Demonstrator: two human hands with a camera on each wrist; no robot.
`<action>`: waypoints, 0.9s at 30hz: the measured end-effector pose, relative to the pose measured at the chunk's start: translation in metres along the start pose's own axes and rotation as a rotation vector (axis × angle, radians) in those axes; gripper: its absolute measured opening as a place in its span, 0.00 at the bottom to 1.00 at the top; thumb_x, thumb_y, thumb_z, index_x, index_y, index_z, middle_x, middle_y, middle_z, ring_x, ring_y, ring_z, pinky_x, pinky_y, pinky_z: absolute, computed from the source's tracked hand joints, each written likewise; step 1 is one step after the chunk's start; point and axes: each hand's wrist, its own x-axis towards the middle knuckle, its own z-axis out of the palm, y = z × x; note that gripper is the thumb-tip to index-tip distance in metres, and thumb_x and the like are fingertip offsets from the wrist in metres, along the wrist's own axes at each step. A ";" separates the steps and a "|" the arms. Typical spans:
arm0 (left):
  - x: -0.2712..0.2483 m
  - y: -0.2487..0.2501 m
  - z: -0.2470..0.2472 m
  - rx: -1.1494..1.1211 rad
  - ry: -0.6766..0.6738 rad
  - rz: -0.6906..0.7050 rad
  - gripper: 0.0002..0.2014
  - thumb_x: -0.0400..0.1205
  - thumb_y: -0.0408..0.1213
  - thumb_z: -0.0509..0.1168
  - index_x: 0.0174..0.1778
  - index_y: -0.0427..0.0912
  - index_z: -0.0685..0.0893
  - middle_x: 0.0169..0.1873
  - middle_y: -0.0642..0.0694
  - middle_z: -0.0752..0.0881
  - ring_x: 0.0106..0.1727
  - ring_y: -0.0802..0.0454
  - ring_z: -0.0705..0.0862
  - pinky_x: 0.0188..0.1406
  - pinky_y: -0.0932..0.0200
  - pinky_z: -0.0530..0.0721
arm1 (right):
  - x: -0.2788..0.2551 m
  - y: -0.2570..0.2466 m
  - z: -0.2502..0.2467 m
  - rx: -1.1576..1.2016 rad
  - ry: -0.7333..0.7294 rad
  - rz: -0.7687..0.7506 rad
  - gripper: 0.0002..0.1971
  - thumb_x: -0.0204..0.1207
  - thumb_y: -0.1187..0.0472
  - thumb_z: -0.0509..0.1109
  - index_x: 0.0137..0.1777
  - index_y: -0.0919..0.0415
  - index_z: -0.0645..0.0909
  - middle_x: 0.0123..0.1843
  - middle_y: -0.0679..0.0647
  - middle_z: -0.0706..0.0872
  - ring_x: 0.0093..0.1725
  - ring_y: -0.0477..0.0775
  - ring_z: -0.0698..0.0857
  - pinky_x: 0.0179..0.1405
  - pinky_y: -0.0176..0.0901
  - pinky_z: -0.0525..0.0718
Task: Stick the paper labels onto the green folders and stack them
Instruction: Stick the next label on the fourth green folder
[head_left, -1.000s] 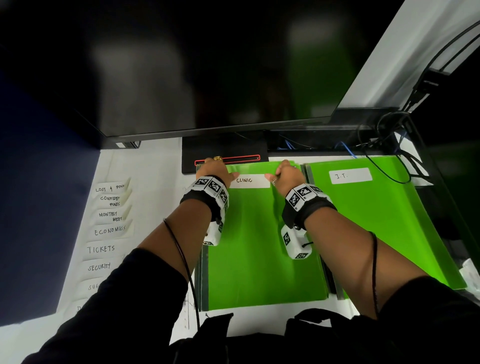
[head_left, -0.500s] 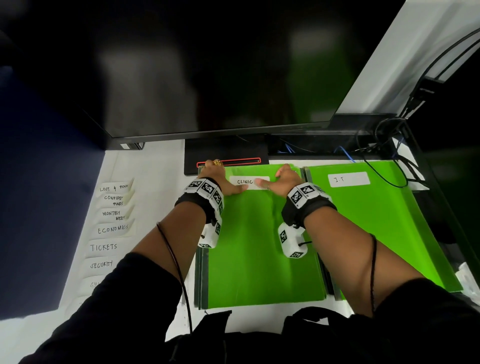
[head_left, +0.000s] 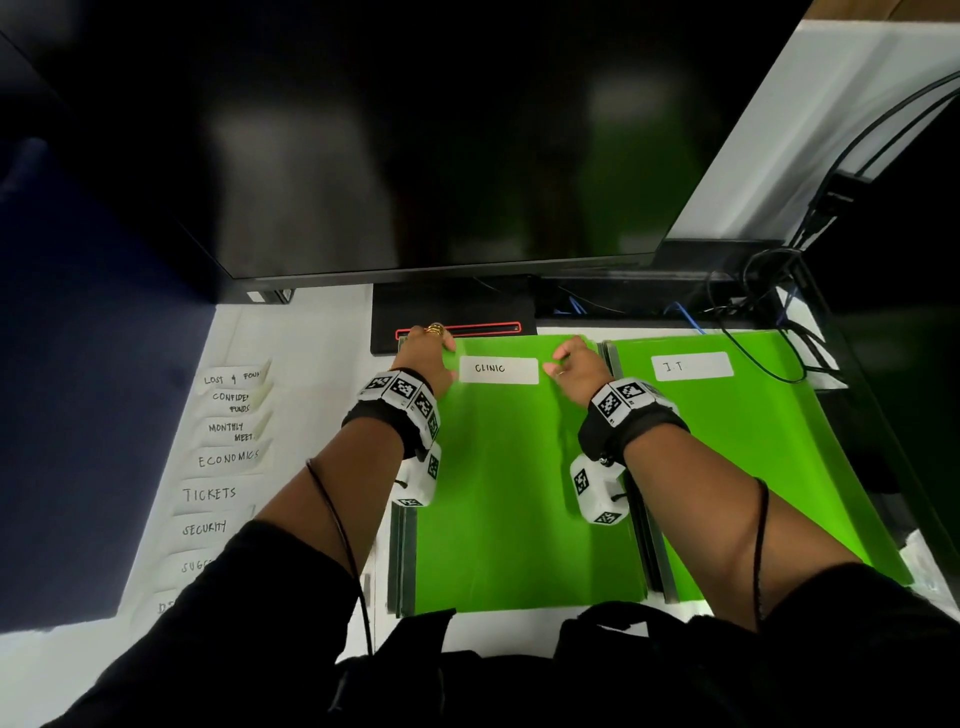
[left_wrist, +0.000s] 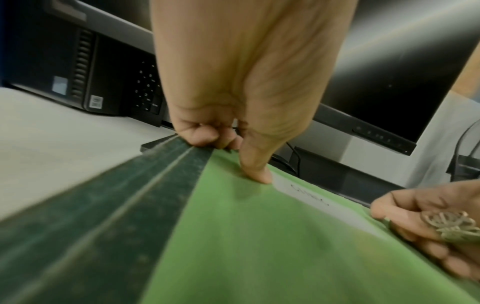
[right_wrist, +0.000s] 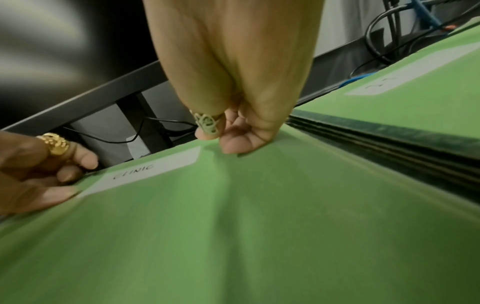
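Observation:
A green folder (head_left: 519, 493) lies on top of a pile in front of me, with a white label reading CLINIC (head_left: 498, 370) stuck near its far edge. My left hand (head_left: 426, 353) grips the folder's far left corner: the thumb (left_wrist: 259, 176) presses on top beside the label and the fingers (left_wrist: 205, 137) curl over the far edge. My right hand (head_left: 576, 364) holds the far right corner, thumb (right_wrist: 236, 146) on the cover and fingers curled. To the right lies a second green folder (head_left: 753, 441) with an I.T. label (head_left: 692, 366).
Several handwritten paper labels (head_left: 228, 457) lie in a column on the white desk at the left. A large dark monitor (head_left: 415, 156) overhangs the back, and its black base (head_left: 452, 312) touches the folder's far edge. Cables (head_left: 769, 332) trail over the right folder's far corner.
Half a second ago both hands' fingers met over the CLINIC label. They have since slid apart to the folder's far corners, leaving the label uncovered.

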 end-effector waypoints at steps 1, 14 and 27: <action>-0.002 -0.002 -0.001 -0.030 0.020 0.001 0.23 0.71 0.36 0.76 0.59 0.41 0.77 0.63 0.40 0.73 0.67 0.43 0.74 0.68 0.53 0.71 | -0.001 0.002 0.000 0.021 -0.005 -0.014 0.16 0.82 0.60 0.64 0.64 0.69 0.72 0.49 0.57 0.77 0.49 0.52 0.75 0.53 0.41 0.74; -0.036 -0.008 -0.020 -0.009 0.236 -0.220 0.33 0.69 0.48 0.78 0.64 0.34 0.76 0.66 0.38 0.71 0.67 0.41 0.74 0.68 0.49 0.77 | -0.041 -0.002 0.008 -0.090 0.077 -0.120 0.31 0.66 0.51 0.79 0.66 0.61 0.73 0.68 0.61 0.73 0.70 0.61 0.72 0.70 0.50 0.72; -0.036 -0.011 -0.017 -0.918 0.363 -0.153 0.25 0.76 0.24 0.68 0.63 0.48 0.65 0.64 0.35 0.78 0.64 0.39 0.80 0.70 0.43 0.76 | -0.065 -0.014 0.011 -0.246 0.335 -0.093 0.38 0.76 0.45 0.67 0.82 0.53 0.56 0.84 0.64 0.49 0.83 0.67 0.50 0.80 0.60 0.56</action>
